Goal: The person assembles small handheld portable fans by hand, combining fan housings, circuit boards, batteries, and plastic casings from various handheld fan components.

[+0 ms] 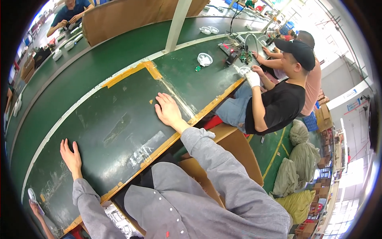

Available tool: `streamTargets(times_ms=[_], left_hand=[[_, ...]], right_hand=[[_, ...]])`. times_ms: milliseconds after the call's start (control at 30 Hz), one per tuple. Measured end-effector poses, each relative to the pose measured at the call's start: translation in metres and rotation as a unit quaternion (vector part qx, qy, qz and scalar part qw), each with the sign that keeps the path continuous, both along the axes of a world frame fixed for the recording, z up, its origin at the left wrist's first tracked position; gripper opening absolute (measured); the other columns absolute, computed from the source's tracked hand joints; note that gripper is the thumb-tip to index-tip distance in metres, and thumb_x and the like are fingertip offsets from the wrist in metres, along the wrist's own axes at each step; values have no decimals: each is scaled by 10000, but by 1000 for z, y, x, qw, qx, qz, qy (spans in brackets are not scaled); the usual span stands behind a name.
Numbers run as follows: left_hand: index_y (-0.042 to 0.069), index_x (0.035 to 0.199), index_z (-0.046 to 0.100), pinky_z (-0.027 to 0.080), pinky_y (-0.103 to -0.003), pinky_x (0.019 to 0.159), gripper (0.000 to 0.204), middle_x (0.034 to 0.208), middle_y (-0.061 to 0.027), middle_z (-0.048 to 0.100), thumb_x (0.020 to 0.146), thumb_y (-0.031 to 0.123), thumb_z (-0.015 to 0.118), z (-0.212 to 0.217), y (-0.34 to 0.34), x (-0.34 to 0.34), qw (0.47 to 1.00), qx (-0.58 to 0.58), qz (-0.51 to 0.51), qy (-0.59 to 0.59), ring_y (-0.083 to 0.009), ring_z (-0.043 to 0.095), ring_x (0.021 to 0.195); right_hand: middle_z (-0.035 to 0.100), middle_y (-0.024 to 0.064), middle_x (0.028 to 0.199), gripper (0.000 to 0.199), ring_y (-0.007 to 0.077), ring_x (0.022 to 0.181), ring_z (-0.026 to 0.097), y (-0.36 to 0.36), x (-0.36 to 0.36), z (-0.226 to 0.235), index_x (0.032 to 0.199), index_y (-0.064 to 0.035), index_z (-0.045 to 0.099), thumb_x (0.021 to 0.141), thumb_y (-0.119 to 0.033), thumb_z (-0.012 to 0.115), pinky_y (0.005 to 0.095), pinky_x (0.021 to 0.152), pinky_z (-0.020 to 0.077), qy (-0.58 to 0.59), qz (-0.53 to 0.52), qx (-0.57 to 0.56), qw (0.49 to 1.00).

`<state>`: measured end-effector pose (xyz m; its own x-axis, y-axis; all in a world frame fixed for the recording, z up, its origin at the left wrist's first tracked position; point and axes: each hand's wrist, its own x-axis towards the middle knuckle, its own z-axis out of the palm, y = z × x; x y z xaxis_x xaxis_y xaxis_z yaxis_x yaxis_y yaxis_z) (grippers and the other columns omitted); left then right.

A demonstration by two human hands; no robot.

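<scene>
Both our palms lie flat, fingers spread, on the green bench top (pixel 119 119): left hand (pixel 71 154) near-left, right hand (pixel 168 110) further right. We hold nothing; a white fan grille (pixel 205 59) sits untouched, far right.

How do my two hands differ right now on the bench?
The right hand lies flat by the scraped tape marks, farther up the green bench; the left hand sits nearer the body, close to the white stripe. The right points its fingers up-left, the left straight up. Both are bare, open and empty.
</scene>
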<state>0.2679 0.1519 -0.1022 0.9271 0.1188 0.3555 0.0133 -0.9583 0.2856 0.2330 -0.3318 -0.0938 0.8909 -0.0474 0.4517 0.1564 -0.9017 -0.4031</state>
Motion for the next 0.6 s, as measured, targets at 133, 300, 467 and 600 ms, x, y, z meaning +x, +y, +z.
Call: streamTargets(times_ms=[133,300,467,600], left_hand=[[24,1351,500,309,-409,1117,516,1447,-149,432,965,365,527,-2,-1,3,1000,-5,-2,-3,-312,390,1338],[22,1347,501,311,-412,1115,504,1447,-155,430,962,347,536,-3,3,11,1000,-7,-14,-16,-319,397,1330],[-13,1245,584,359,-445,1079,470,1340,-217,532,883,285,615,18,14,-16,999,9,-9,-48,-356,480,1262],[5,1167,629,406,-457,1023,459,1251,-200,593,812,293,669,27,-16,-8,996,-4,-28,-86,-363,530,1190]], right_hand=[[542,198,1320,366,346,1266,471,0,0,3,1194,17,589,889,-185,573,415,1066,390,-13,-4,-7,1000],[535,203,1324,383,353,1266,470,3,3,3,1203,16,584,886,-198,578,420,1067,386,-12,-22,-9,1000],[600,197,1225,306,363,1186,545,22,6,-2,1109,-16,627,837,-157,623,450,1025,434,-44,-2,-1,999],[609,196,1207,319,364,1168,549,6,1,2,1090,4,631,852,-207,609,463,1017,430,-34,-1,-44,998]])
